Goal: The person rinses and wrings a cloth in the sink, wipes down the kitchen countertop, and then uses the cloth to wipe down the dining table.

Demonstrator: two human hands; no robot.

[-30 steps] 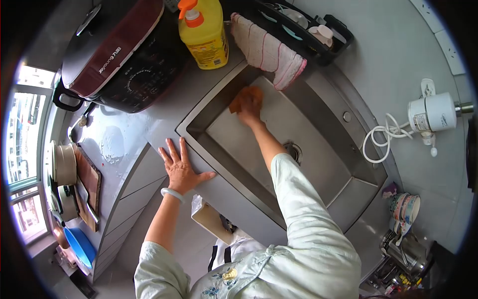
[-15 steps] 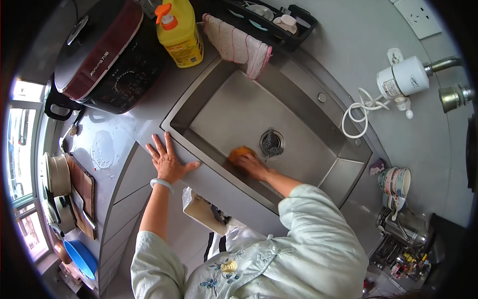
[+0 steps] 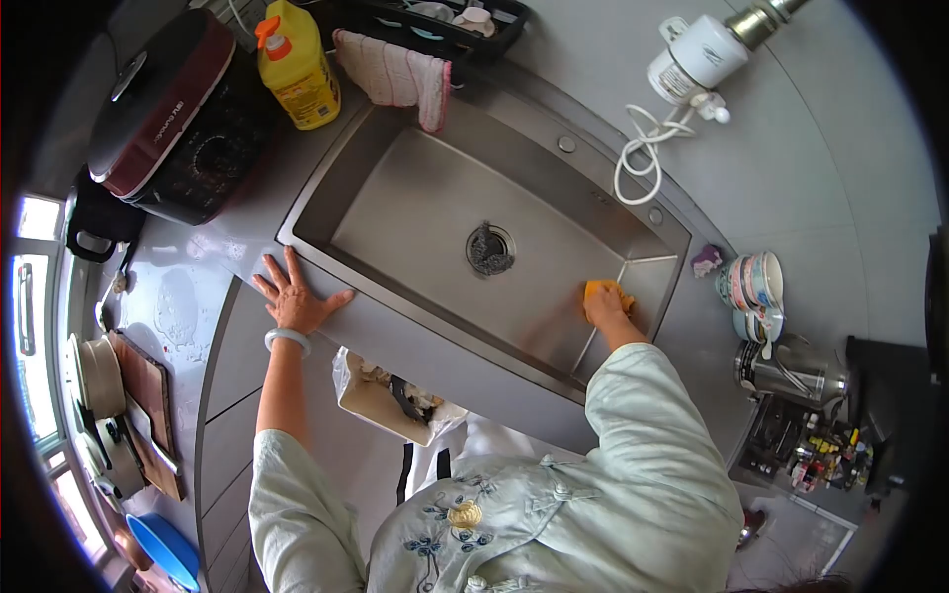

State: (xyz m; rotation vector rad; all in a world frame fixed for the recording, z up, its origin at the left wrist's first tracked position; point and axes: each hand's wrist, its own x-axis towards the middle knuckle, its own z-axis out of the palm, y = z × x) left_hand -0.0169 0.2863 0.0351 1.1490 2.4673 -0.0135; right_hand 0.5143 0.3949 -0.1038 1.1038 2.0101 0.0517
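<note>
A stainless steel sink (image 3: 425,217) fills the middle of the head view. My right hand (image 3: 611,308) is closed on an orange cloth (image 3: 597,291) and presses it against the sink's right end, near the corner. Part of the cloth is hidden under the fingers. Dark grey scrubbing mesh (image 3: 486,249) lies over the drain. My left hand (image 3: 297,296) rests flat on the counter edge at the sink's front left corner, fingers spread, holding nothing.
A yellow pump bottle (image 3: 301,74) and a dark red cooker (image 3: 178,119) stand left of the sink. A striped towel (image 3: 395,74) hangs over the back rim. Stacked bowls (image 3: 756,282) and a metal kettle (image 3: 791,372) sit at right. Below is an open bin (image 3: 386,405).
My right hand has moved the orange cloth from left of the drain to the sink's right end. My left hand stays on the counter edge. The whole view has shifted slightly.
</note>
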